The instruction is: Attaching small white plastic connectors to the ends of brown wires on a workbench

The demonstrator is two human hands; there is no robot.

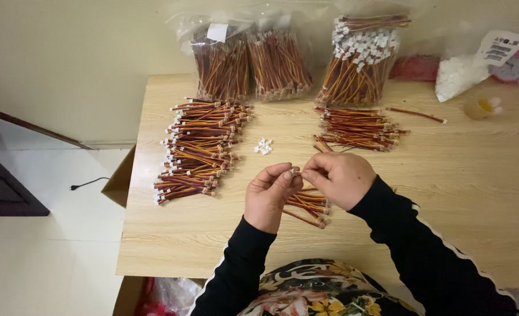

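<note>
Small white connector [294,171] sits pinched betw. the fingertips of both hands, raised a little over the table, roughly mid-table. It's tiny and mostly covered by fingers; can't tell its shape or how the wires enter it. Short red/yellow/brown wire leads [307,206] trail down from the hands; their upper ends are hidden behind the left hand [269,196], lower ends lie on the wood.

Left hand: fingers curled, thumb and forefinger closed on the connector, back of hand toward camera. Right hand [340,178]: curled too, fingertips closed on the same piece from the other side, knuckles up. Both wrists in black sleeves; right sleeve runs off the bottom-right corner.

Just beyond the hands: a little heap of loose white connectors [263,146]. Beyond and to the left, a big fanned pile of finished leads [198,149]; beyond and to the right, a smaller pile [356,126]. Further off, clear bags of leads [247,64] lean on the wall, tops partly cut by glare.

Table [458,193]: bare wood to the right of the hands and near the front edge, room there. Left edge drops to floor, w/ a cardboard box [119,181] half hidden beside it. Far-right items are blurred, cut off.
</note>
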